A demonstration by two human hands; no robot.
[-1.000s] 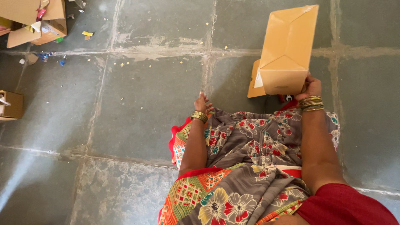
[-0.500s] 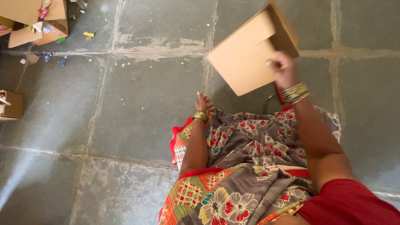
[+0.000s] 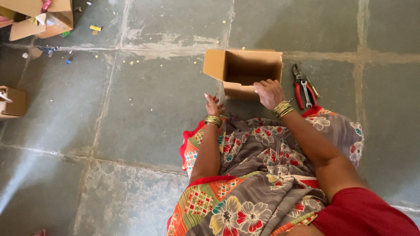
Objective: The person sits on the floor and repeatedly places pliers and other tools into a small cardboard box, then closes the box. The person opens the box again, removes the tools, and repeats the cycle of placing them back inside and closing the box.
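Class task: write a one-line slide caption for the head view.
Seated person's right hand grips an open cardboard box on the stone floor, pliers beside it.

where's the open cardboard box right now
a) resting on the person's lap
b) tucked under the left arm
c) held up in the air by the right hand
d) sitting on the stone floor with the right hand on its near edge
d: the open cardboard box stands on the stone floor, opening up, with the right hand on its near wall; the left hand rests apart from it, by the knee.
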